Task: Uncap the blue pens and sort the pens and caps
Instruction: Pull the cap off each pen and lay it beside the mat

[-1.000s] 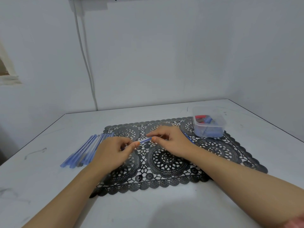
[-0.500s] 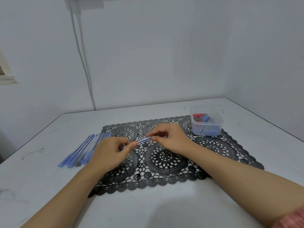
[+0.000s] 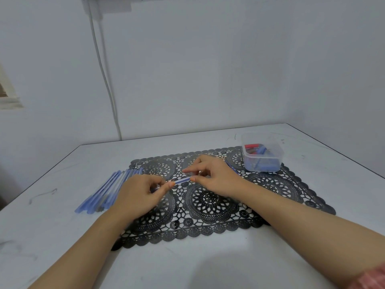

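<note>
A blue pen (image 3: 181, 180) stretches between my two hands above the black lace mat (image 3: 210, 202). My left hand (image 3: 140, 195) grips its left end with curled fingers. My right hand (image 3: 214, 177) pinches its right end between thumb and fingers; whether that end is the cap I cannot tell. A row of several blue pens (image 3: 108, 190) lies on the table left of the mat. A clear plastic tub (image 3: 263, 154) at the mat's back right corner holds blue and red caps. Another blue pen (image 3: 232, 168) peeks out behind my right hand.
The white table (image 3: 187, 263) meets grey walls at the back and right. A white cable (image 3: 104, 71) runs down the back wall to the table's left rear.
Both hands stay on the same pen, with barely any shift between them. The head camera has moved a little.
</note>
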Demonstrator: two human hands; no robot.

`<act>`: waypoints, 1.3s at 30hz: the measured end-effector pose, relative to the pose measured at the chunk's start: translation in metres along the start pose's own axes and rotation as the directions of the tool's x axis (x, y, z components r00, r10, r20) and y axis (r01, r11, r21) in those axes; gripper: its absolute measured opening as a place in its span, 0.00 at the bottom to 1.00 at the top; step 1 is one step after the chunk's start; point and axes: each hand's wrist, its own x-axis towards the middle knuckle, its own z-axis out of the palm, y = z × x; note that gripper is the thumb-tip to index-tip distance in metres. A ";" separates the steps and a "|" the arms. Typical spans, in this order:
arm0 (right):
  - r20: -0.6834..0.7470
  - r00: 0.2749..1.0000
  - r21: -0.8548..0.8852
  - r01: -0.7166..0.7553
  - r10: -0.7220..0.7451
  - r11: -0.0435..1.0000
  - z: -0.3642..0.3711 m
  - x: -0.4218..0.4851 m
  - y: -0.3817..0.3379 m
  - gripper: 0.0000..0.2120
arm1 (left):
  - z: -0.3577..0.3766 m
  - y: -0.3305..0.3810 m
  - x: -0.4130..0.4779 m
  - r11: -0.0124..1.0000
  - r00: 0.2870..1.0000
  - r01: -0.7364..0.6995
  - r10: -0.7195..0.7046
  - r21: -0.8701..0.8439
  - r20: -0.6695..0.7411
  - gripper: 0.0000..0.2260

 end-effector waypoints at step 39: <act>0.096 0.951 -0.370 0.308 -0.294 0.876 0.002 -0.002 0.002 0.19 | -0.002 -0.018 0.002 0.992 0.988 -0.123 0.123 0.004 -0.098 0.23</act>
